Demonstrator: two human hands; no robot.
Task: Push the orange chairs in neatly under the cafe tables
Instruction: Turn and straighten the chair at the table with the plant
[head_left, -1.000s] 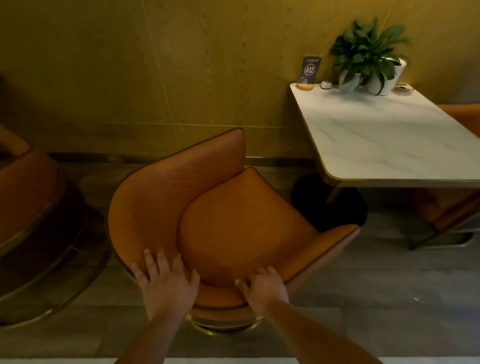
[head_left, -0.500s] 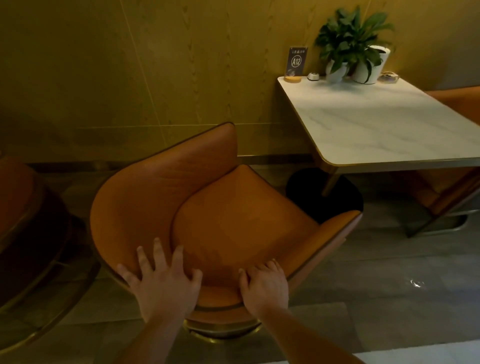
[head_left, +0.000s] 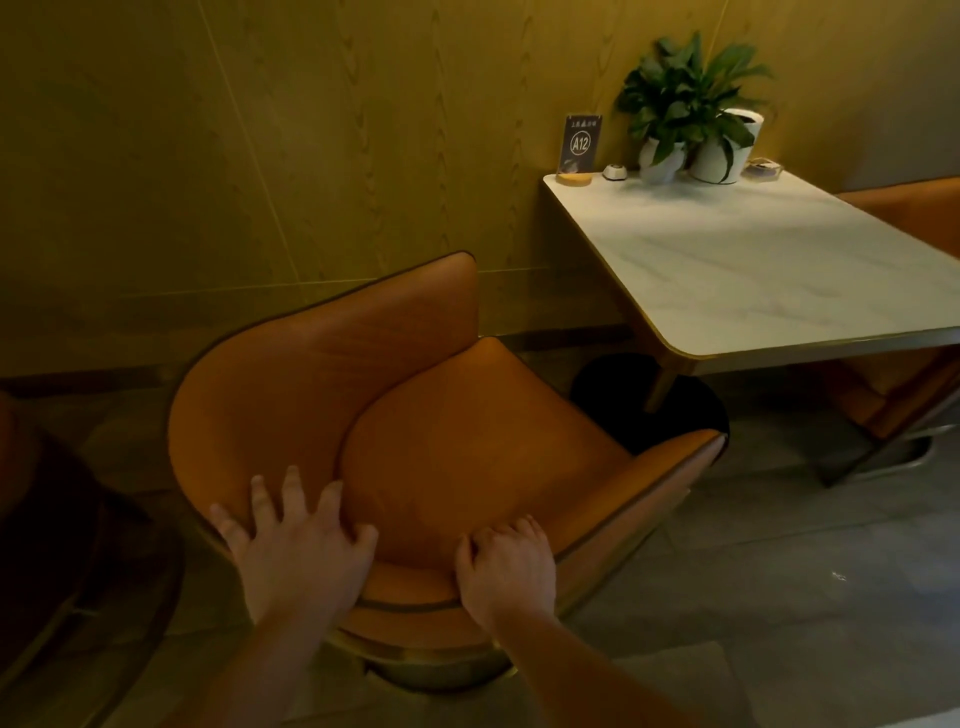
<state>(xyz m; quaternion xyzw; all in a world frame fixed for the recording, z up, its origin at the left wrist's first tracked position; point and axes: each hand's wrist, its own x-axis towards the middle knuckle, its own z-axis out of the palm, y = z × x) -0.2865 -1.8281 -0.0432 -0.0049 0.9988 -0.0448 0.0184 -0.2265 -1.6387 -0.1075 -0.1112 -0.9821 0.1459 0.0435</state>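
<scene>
Risk: orange chair (head_left: 467, 441) sits left of the tabletop (head_left: 753, 270), skewed, not yet under; uneven push could, I judge, swing its arm into the black pedestal (head_left: 613, 400); my left grip (head_left: 298, 545) spread flat on the backrest, right grip (head_left: 506, 566) curled over its rim. Floor (head_left: 779, 597) grey tile, smooth-looking; panelled wall (head_left: 260, 156) behind; plant (head_left: 685, 98) and A12 sign (head_left: 581, 144) on tabletop's far edge.

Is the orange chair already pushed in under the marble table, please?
No, the orange chair stands on the open floor beside the marble table, its whole seat clear of the tabletop.
</scene>
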